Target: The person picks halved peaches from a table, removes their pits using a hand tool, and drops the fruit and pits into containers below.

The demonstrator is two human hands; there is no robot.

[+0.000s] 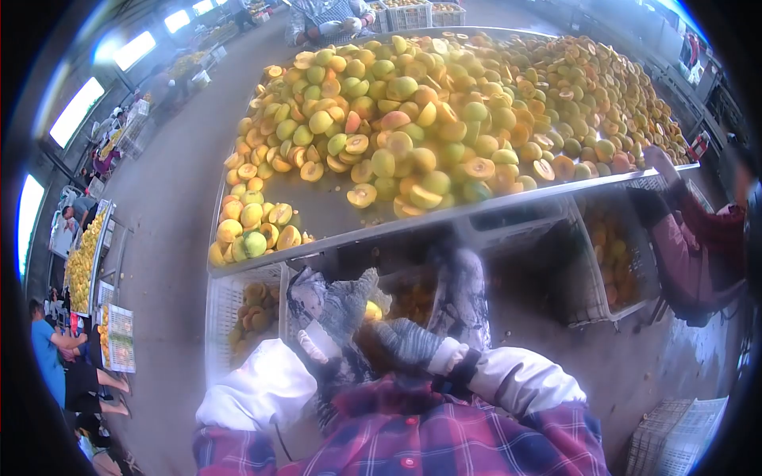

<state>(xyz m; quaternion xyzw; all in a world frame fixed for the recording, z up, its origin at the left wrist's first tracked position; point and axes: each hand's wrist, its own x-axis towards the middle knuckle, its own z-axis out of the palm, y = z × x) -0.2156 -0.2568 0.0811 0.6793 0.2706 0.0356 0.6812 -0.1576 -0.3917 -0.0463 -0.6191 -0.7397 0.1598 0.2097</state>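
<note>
My left hand (355,305), in a grey knit glove, is closed around a yellow peach (372,311) above my lap. Only a small part of the fruit shows between the gloves. My right hand (409,341), also in a grey glove, is close beside the peach with its fingers curled. What it holds, if anything, is hidden. Below and behind the hands, a container with peaches (414,297) shows between my knees. A large heap of whole and halved peaches (429,111) covers much of the metal table (317,186) in front of me.
A white crate (282,289) with fruit stands under the table at left, and another crate (583,254) at right. A co-worker sits at the right table edge; another faces me across it. Empty-looking stacked crates (675,436) stand at lower right.
</note>
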